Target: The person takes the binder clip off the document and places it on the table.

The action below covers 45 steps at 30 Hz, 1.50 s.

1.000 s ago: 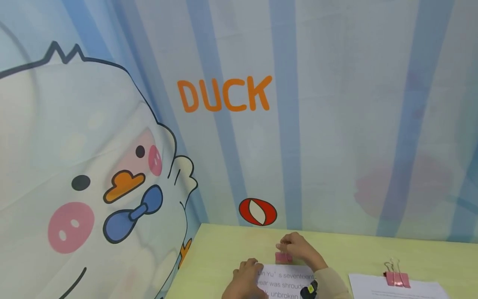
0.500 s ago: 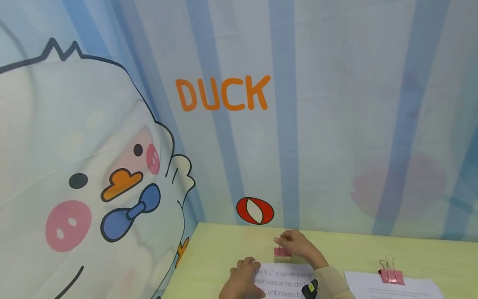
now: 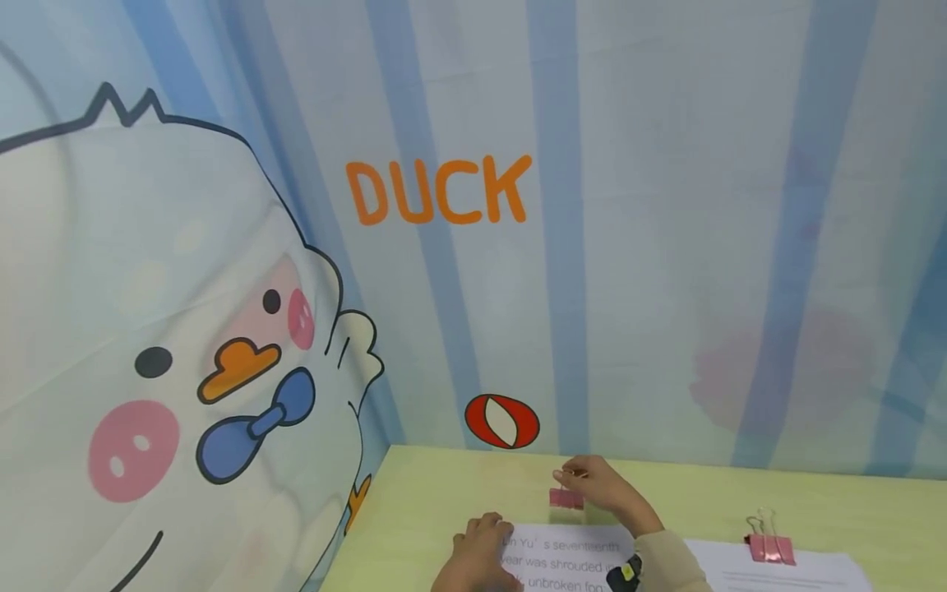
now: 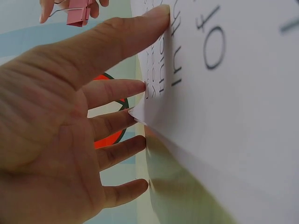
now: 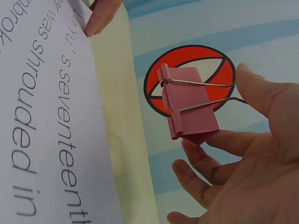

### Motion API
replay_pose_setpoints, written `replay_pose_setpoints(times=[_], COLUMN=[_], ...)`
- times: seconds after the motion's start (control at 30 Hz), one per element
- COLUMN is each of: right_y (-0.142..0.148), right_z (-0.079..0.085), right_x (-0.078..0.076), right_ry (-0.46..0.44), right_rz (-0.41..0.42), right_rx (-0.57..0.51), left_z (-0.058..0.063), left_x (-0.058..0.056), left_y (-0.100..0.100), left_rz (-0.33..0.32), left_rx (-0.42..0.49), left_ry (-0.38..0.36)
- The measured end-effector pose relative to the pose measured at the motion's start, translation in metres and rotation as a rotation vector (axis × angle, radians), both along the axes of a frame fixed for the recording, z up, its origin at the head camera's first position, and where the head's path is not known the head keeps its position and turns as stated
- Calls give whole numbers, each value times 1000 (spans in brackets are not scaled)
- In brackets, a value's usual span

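My right hand holds a pink binder clip by its wire handles. In the right wrist view the thumb meets the handles and fingers lie behind the clip body. The clip hangs just beyond the top edge of a printed sheet of paper, apart from it. My left hand rests at the sheet's top left corner. Its fingers are spread and fairly straight in the left wrist view, with the thumb across the printed side and fingertips around the corner and on the table.
To the right lie other printed papers, with a second pink binder clip fastened at their top edge. The pale yellow table ends at a striped fabric backdrop bearing a duck drawing.
My right hand has raised the binder clip slightly away from the sheet's top edge, so the gap between them has grown. The left hand stays at the corner.
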State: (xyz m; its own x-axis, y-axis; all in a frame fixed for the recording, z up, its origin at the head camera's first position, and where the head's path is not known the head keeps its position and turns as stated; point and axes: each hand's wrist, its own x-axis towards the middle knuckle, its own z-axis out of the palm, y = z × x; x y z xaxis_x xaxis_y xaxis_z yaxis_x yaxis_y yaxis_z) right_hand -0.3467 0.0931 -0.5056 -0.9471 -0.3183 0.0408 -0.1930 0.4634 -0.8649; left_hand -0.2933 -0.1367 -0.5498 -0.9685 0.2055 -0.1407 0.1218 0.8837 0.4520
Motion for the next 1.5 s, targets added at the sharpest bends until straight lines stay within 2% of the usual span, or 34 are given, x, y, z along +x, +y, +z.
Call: replay_pose_setpoints(times=[0.13, 0.4, 0.63, 0.87, 1.07, 1.5], right_y=[8, 22, 34, 50, 67, 96], right_z=[-2, 2, 5, 5, 2, 0], right_x=[1, 8, 13, 20, 26, 36], right_ry=[-1, -56, -21, -59, -68, -90], right_rz=[26, 62, 126, 108, 144, 143], right_rx=[-14, -46, -47, -26, 3, -22], left_z=[1, 1, -2, -1, 1, 2], left_x=[2, 2, 3, 3, 1, 3], left_y=[0, 1, -3, -2, 0, 1], left_rz=[-5, 40, 2, -13, 0, 13], left_rx=[-5, 26, 15, 3, -4, 13], left_ry=[20, -39, -4, -10, -21, -19])
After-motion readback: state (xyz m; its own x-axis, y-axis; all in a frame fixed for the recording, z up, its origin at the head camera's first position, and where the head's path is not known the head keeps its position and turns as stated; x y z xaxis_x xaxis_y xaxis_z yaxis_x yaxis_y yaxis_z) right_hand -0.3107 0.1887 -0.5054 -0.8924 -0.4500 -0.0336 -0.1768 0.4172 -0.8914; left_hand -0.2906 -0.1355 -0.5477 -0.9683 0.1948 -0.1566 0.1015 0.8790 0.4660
